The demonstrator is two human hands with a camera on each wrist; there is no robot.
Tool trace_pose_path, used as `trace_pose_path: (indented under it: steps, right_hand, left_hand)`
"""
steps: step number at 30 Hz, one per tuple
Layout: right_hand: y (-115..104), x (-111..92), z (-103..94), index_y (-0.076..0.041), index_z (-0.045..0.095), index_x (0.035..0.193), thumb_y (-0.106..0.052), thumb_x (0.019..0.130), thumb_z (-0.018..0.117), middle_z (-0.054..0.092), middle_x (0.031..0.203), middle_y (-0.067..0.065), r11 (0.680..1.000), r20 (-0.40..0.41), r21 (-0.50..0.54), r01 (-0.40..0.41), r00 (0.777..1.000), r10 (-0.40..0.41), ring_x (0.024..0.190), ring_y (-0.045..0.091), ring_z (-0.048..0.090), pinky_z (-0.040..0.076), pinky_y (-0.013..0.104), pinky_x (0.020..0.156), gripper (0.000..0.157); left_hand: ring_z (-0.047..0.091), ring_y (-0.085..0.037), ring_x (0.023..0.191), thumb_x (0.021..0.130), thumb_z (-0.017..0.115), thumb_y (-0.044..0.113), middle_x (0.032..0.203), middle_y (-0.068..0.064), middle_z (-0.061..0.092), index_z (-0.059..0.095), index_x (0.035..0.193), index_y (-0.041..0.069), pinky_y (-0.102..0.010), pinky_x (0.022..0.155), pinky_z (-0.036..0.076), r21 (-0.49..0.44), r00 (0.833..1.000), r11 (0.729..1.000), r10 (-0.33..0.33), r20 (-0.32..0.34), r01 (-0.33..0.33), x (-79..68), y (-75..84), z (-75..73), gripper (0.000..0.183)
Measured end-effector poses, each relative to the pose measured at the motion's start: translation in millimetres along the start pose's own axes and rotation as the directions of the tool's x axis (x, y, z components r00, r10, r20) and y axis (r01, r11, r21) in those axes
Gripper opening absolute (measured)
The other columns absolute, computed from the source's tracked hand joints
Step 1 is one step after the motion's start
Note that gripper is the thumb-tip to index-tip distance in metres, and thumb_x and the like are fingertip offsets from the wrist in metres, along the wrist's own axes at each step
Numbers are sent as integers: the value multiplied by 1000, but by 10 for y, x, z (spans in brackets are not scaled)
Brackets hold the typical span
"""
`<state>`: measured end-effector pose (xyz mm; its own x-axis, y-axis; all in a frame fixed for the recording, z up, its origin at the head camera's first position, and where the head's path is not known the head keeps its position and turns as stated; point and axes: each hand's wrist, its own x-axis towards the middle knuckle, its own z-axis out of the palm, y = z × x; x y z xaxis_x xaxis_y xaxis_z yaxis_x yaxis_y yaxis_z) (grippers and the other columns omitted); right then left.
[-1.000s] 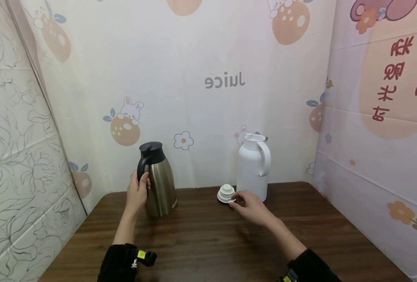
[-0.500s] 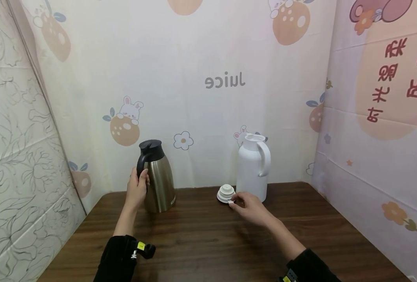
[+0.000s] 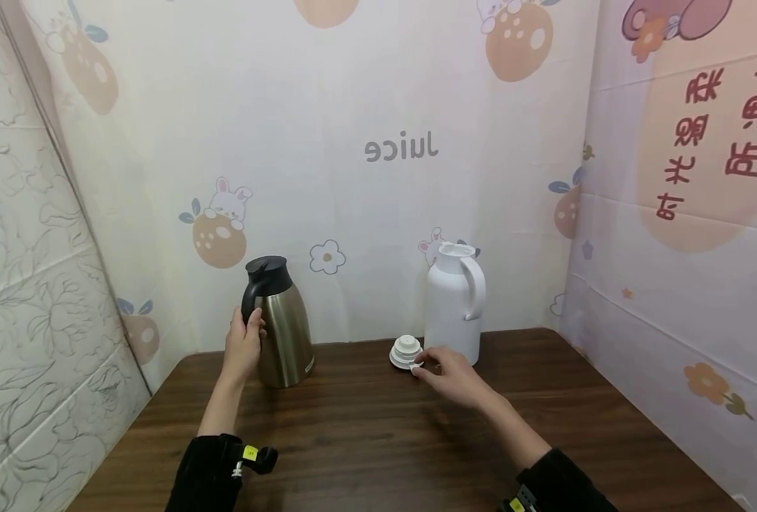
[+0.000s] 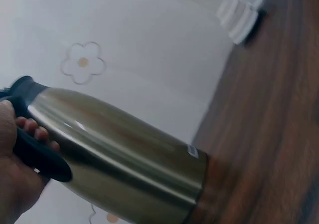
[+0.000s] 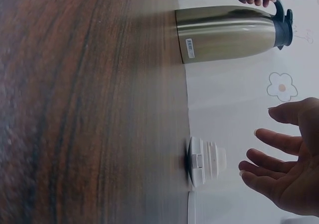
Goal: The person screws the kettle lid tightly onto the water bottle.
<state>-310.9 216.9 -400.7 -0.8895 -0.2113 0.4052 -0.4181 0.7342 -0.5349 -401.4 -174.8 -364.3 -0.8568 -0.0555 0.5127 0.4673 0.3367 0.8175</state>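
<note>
A gold metal thermos jug (image 3: 284,334) with a black lid and handle stands nearly upright at the left of the table. Its black handle (image 4: 37,157) is gripped by my left hand (image 3: 242,348), the fingers curled round it. Toward the right is a white stopper lid (image 3: 407,352) with a small side tab, resting on the wood. My right hand (image 5: 286,159) hovers beside this lid, fingers loosely spread and apart from it in the right wrist view. Just behind that hand stands a white thermos jug (image 3: 453,306), its handle facing right and its top without a lid.
The dark wooden table (image 3: 353,441) ends at a printed back curtain (image 3: 334,178) close behind both jugs. More curtain hangs along the left and right sides. Bare wood lies between the gold jug and the white lid.
The gold jug has shifted slightly up and away in my left hand. My right hand stays beside the white lid. The head view has turned a little to the right.
</note>
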Motion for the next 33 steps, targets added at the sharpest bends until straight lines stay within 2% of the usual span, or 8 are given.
trace_pose_path:
  steps: [3, 7, 10, 14, 19, 23, 27, 33]
  right_hand:
    - [2, 43, 4, -2, 69, 109, -21, 93, 68, 68, 111, 16, 1000, -11, 1, 2, 1000, -2, 102, 25, 60, 53, 52, 87, 25]
    - [-19, 90, 17, -3, 70, 107, -18, 93, 69, 68, 109, 16, 1000, -40, 30, 6, 999, -5, 104, 30, 61, 53, 54, 89, 21]
    - [-38, 128, 23, -2, 70, 106, -17, 93, 69, 69, 108, 15, 999, -62, 40, 7, 998, -5, 106, 33, 62, 53, 53, 89, 19]
    - [-54, 170, 29, -6, 71, 105, -18, 93, 68, 69, 108, 12, 1000, -72, 26, -1, 997, 3, 106, 30, 62, 54, 50, 88, 17]
    - [-52, 172, 18, -10, 71, 104, -18, 93, 68, 70, 108, 12, 1000, -73, 15, -9, 997, 10, 106, 28, 62, 54, 50, 89, 13]
    - [-37, 133, -19, -12, 70, 104, -19, 93, 69, 70, 108, 10, 999, -82, 28, -22, 996, 24, 107, 27, 62, 52, 51, 92, 13]
    - [-31, 121, -50, -13, 70, 105, -20, 93, 69, 71, 108, 8, 1000, -77, 20, -22, 997, 23, 108, 26, 62, 52, 50, 92, 14]
    - [-14, 75, -74, -5, 70, 107, -19, 93, 68, 70, 108, 10, 1000, -56, 16, -7, 998, 8, 107, 28, 62, 52, 50, 91, 20]
  left_hand:
    - [49, -37, 102, 107, 34, 40, 114, -24, 45, 38, 126, -5, -42, 81, 39, 10, 1000, 1000, -19, 9, 19, 38, 5, 3, 49]
    - [36, -40, 117, 107, 37, 39, 135, -30, 32, 29, 144, -6, -55, 95, 33, 2, 1000, 1000, -9, 13, 9, 45, 73, -40, 59]
    - [27, -42, 133, 106, 40, 41, 151, -29, 19, 13, 156, 1, -63, 107, 26, 16, 1000, 1000, -5, 7, 5, 26, 146, -73, 69]
    - [27, -42, 136, 104, 44, 40, 154, -25, 18, 11, 159, 10, -66, 108, 26, 67, 998, 998, 19, -55, -15, 10, 284, -96, 70]
    - [29, -40, 132, 102, 50, 35, 149, -25, 28, 28, 155, 7, -66, 101, 32, 170, 982, 982, 111, -151, -85, 9, 465, -8, 63]
    - [32, -40, 132, 99, 55, 30, 145, -26, 36, 38, 149, 2, -67, 99, 36, 294, 953, 938, 244, -180, -185, -86, 580, 153, 59]
    - [35, -40, 133, 97, 59, 26, 145, -24, 42, 44, 145, 2, -65, 102, 37, 373, 931, 881, 350, -101, -291, -181, 605, 349, 56]
    - [40, -36, 132, 97, 59, 30, 143, -21, 49, 53, 139, 5, -58, 106, 38, 480, 913, 781, 388, 129, -400, -365, 424, 707, 50]
